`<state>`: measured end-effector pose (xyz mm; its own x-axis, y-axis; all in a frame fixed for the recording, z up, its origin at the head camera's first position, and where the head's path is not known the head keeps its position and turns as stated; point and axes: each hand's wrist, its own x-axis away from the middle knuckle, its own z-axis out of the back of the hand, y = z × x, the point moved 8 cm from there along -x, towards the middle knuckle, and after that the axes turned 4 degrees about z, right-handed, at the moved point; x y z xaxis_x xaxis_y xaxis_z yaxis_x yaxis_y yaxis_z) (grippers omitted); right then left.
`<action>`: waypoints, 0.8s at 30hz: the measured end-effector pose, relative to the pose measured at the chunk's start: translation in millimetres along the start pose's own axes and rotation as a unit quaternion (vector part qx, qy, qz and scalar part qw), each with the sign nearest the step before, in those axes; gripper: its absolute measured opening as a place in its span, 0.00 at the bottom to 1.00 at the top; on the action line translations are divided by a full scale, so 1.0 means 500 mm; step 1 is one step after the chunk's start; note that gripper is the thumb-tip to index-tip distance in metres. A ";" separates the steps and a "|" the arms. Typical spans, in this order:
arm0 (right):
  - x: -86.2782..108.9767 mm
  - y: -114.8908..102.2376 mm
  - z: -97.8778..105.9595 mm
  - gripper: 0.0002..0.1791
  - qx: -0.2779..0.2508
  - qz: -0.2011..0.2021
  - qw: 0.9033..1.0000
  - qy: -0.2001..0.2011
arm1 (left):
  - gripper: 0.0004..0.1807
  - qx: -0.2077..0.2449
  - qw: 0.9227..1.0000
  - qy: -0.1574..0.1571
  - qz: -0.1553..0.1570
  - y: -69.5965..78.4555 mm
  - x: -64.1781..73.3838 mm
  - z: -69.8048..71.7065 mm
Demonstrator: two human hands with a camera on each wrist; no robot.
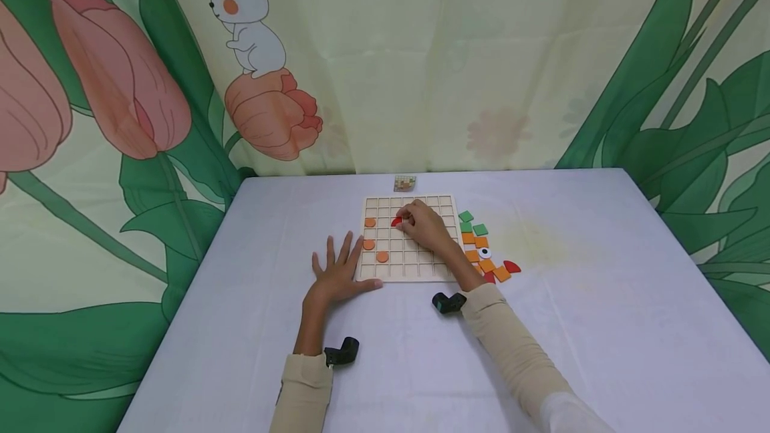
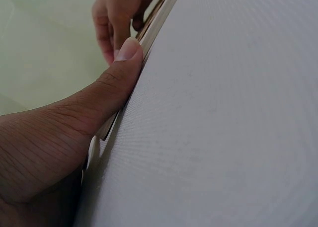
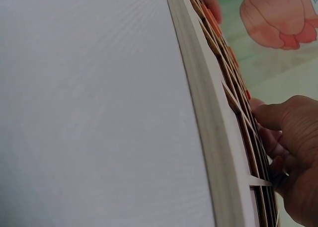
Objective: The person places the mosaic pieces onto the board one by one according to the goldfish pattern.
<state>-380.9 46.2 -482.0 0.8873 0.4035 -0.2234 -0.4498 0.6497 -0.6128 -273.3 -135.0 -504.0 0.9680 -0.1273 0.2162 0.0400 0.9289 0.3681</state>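
A pale wooden grid board (image 1: 409, 280) lies on the table, and three orange discs (image 1: 382, 257) sit in cells toward its left side. My right hand (image 1: 424, 227) reaches over the board's middle, pinching a red piece (image 1: 396, 222) at a cell in an upper row; the fingers cover part of it. A bit of red (image 3: 248, 94) shows by those fingertips in the right wrist view. My left hand (image 1: 338, 277) is spread at the board's lower left corner. In the left wrist view its thumb (image 2: 112, 85) lies along the board's near edge.
Right of the board lie several green squares (image 1: 480, 229), orange squares (image 1: 502, 274), red quarter-round pieces (image 1: 512, 266) and a white disc with a black dot (image 1: 484, 253). A small patterned card (image 1: 405, 184) is behind the board. A printed curtain (image 1: 391, 85) hangs beyond the table.
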 end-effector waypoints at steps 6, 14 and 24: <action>0.002 0.001 0.000 0.13 -0.004 -0.011 1.000 -0.008 | 0.60 -0.003 1.000 0.000 0.001 -0.002 -0.004 -0.004; 0.015 -0.001 0.004 0.15 -0.039 0.010 0.999 -0.013 | 0.60 0.000 1.000 0.001 0.000 0.003 -0.001 -0.008; 0.027 -0.001 0.027 0.11 -0.081 0.045 0.996 -0.017 | 0.60 0.006 1.000 -0.002 0.001 0.000 -0.002 -0.003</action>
<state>-370.3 60.0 -474.6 0.8389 0.4783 -0.2595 -0.5028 0.4989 -0.7058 -273.8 -134.4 -505.4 0.9669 -0.1272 0.2209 0.0352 0.9249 0.3785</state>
